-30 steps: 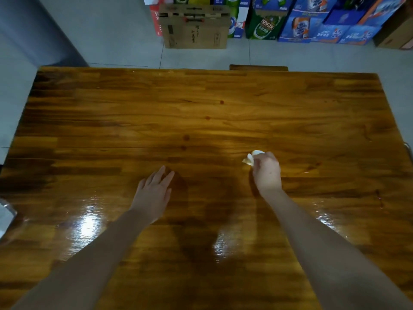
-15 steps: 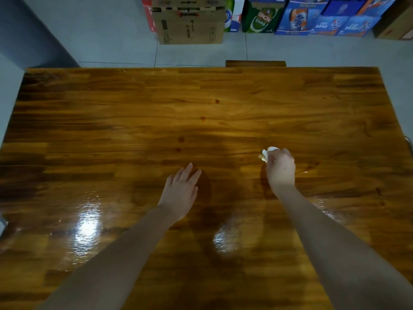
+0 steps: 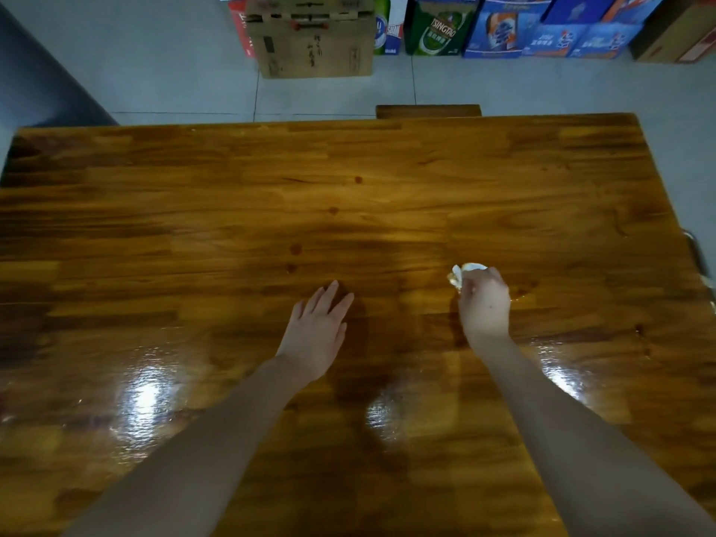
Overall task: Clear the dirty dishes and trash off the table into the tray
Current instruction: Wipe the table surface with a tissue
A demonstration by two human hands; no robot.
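My right hand [image 3: 484,304] grips a crumpled white tissue [image 3: 463,271], stained yellowish, and holds it against the glossy wooden table [image 3: 232,211] right of centre. Only the tissue's far end shows past my knuckles. My left hand [image 3: 317,327] lies flat on the tabletop with straight fingers, left of the right hand, holding nothing. A small wet smear [image 3: 523,290] glistens just right of the tissue. No tray or dishes are in view.
A few dark spots [image 3: 295,249] mark the wood ahead of my left hand. Beyond the far edge stand a wooden stool top [image 3: 428,110], a cardboard box [image 3: 310,36] and stacked drink cartons [image 3: 503,29]. A metal chair frame [image 3: 699,261] pokes in at the right edge.
The view shifted left, so both hands sit further right in frame. The pale object at the left edge has left view. My right hand keeps the tissue on the table.
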